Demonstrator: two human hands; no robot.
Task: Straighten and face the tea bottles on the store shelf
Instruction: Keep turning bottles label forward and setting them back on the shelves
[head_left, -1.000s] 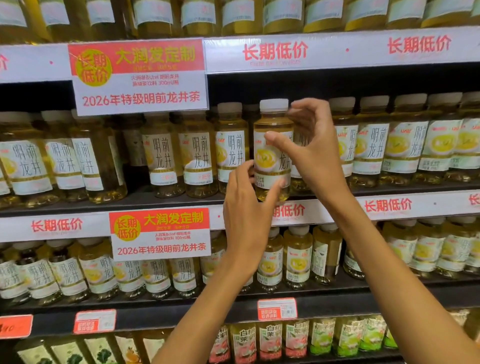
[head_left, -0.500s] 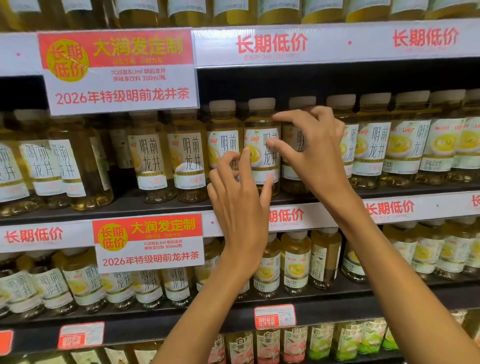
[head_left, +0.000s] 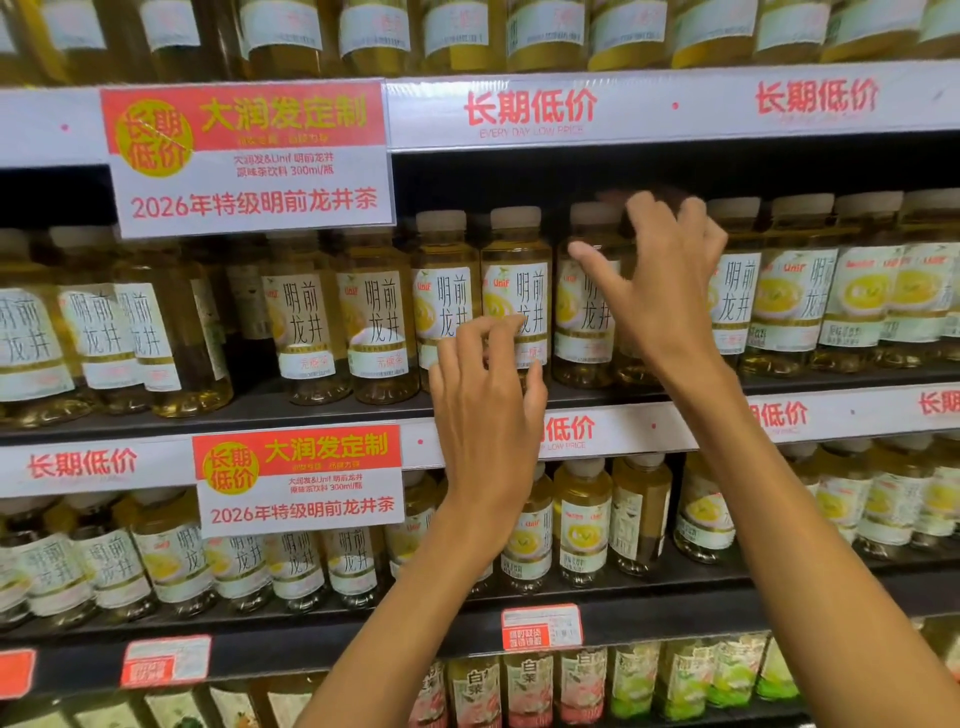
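Head view: middle-shelf tea bottles (head_left: 514, 291) mostly face out, the far-left ones skewed; right hand (head_left: 660, 291) reaches round another bottle (head_left: 587, 306), grip unclear; left hand (head_left: 485, 395) hovers loosely curled, empty

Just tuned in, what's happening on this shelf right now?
A person is facing tea bottles on the middle shelf. The right hand reaches around a bottle in the front row, thumb on its label. The left hand hovers in front of the neighbouring bottle, fingers loosely curled, apparently holding nothing.
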